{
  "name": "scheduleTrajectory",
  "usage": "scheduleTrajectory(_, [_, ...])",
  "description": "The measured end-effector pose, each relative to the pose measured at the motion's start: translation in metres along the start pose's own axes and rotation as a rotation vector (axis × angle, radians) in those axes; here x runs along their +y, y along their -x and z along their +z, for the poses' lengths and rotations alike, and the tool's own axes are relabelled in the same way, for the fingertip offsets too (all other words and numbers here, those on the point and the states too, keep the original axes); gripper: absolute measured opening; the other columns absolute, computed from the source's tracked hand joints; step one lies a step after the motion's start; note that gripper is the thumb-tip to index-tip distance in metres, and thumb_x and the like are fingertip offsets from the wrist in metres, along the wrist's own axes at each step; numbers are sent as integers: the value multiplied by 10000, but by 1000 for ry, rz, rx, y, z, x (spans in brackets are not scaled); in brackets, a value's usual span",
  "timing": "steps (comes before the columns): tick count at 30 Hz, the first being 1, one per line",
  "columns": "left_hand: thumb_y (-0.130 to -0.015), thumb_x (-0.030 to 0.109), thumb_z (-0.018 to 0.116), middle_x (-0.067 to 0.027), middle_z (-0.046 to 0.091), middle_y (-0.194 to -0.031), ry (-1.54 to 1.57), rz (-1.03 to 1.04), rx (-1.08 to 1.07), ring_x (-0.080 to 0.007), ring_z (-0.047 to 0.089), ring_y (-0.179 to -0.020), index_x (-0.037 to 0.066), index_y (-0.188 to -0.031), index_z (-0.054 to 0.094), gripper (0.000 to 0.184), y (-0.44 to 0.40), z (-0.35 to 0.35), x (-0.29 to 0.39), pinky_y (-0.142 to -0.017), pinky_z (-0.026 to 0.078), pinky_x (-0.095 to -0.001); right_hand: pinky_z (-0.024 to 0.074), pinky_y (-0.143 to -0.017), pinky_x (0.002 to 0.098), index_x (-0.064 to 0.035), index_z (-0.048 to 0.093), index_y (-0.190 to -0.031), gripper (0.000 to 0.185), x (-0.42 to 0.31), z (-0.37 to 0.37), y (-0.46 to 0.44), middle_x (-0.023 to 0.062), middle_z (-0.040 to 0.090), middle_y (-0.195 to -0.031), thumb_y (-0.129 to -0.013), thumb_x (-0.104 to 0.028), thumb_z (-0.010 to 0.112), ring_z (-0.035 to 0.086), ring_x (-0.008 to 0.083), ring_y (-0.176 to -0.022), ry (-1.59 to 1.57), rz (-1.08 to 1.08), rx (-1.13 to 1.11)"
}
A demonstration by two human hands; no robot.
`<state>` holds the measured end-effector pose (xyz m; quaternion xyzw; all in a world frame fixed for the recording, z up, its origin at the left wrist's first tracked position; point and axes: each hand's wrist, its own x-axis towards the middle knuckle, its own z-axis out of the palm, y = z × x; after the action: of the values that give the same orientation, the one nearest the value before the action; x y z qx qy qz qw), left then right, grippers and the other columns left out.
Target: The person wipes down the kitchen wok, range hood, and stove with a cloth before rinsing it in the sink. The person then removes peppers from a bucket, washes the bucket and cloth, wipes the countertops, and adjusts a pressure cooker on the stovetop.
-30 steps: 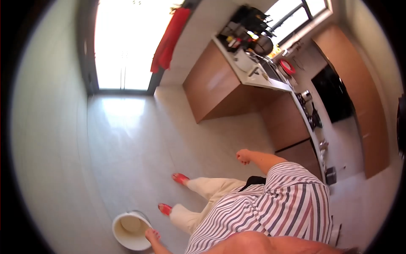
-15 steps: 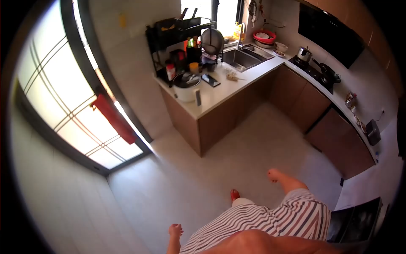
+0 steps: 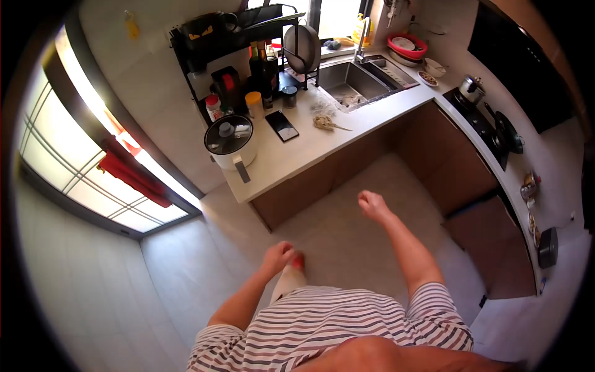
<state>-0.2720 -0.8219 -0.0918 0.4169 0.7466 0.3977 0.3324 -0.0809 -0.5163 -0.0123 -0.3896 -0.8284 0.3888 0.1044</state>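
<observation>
My left hand (image 3: pixel 279 255) hangs in the air above the floor, its fingers curled in and nothing seen in them. Further forward, my right hand (image 3: pixel 374 204) is held out loosely closed, also with nothing visible in it. Neither hand touches anything. Closest ahead is the white countertop (image 3: pixel 310 152). On its near corner stands a white electric pot (image 3: pixel 238 149) with a glass lid and a grey handle. Beside the pot lies a black phone (image 3: pixel 282 126). A bunch of dried roots (image 3: pixel 328 123) rests right of the phone.
A steel sink (image 3: pixel 350 84) lies under the window, with a red basin (image 3: pixel 407 45) beside it. Bottles (image 3: pixel 257 62) and a black rack (image 3: pixel 186 62) stand at the left. Along the right counter are a gas stove (image 3: pixel 480 121) and a saucepan (image 3: pixel 472 88). A red cloth (image 3: pixel 133 180) hangs on the door.
The counter, pot and sink appear nearer as I have moved forward. Both my hands have risen forward into fuller view. The door has shifted toward the left edge.
</observation>
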Motion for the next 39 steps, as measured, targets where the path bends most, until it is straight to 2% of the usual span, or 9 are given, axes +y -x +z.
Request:
scheduleTrajectory(2, [-784,211,587,-135,626,-749,61,18,104,-230,615,-680,29,-914,596,224,-33,-6,20,-606,474,-317,473,-636,382,-47,571,-871,160,-16,-2,-65,160,620,-776,-781,-177,545,606,313,-731,93,-204,84])
scheduleTrajectory(8, [-822,108,565,-63,618,-741,230,89,216,-100,565,-619,-14,-928,580,162,-168,-27,65,-581,473,-237,443,-767,417,-58,551,-981,265,-53,-8,-235,177,575,-978,-769,-217,557,539,337,-933,308,-230,66])
scheduleTrajectory(14, [-830,116,575,-34,608,-759,397,35,109,-93,556,-647,-13,-955,584,180,-290,-26,129,-594,462,-231,452,-754,435,-69,492,-1017,340,-86,-6,-336,165,560,-997,-723,-196,608,553,342,-909,528,-75,-168])
scheduleTrajectory(16, [-828,116,581,-38,608,-758,336,48,68,-90,557,-651,-15,-959,582,185,-321,-28,142,-605,462,-229,460,-718,445,-58,493,-962,278,-47,20,-361,165,589,-916,-724,-188,553,572,361,-837,528,-253,-76])
scheduleTrajectory(21, [-805,100,598,-65,619,-822,248,53,249,-103,569,-685,4,-984,583,204,-393,-47,171,-610,467,-240,478,-519,326,-24,542,-938,239,-28,-15,-402,101,578,-682,-738,-132,471,566,227,-545,11,-139,-332])
scheduleTrajectory(26, [-783,88,608,-69,619,-904,310,-31,448,-120,574,-704,15,-1004,583,234,-434,-36,174,-617,468,-241,403,-410,186,-31,557,-1029,291,-43,-91,-413,21,563,-678,-767,-117,465,501,57,-503,-546,7,-623])
scheduleTrajectory(29, [-753,99,628,-87,614,-867,62,-141,689,-158,582,-703,29,-997,577,258,-436,-23,153,-617,475,-268,429,-460,245,-9,556,-1085,346,-31,-111,-457,42,589,-691,-764,-119,489,522,95,-531,-463,-102,-490])
scheduleTrajectory(33, [-746,179,644,-100,600,-906,-288,-472,940,-238,580,-801,40,-1036,564,332,-405,-26,139,-702,468,-335,448,-667,408,-69,581,-969,226,-47,-107,-546,164,562,-867,-768,-135,503,555,341,-773,-7,-731,-214])
scheduleTrajectory(39, [-711,326,682,-147,512,-1122,-578,-889,807,-315,475,-1040,49,-1194,441,607,-415,-38,160,-806,434,-415,467,-658,451,-89,497,-994,240,-37,0,-596,177,568,-880,-757,-129,488,564,355,-809,252,-826,-305])
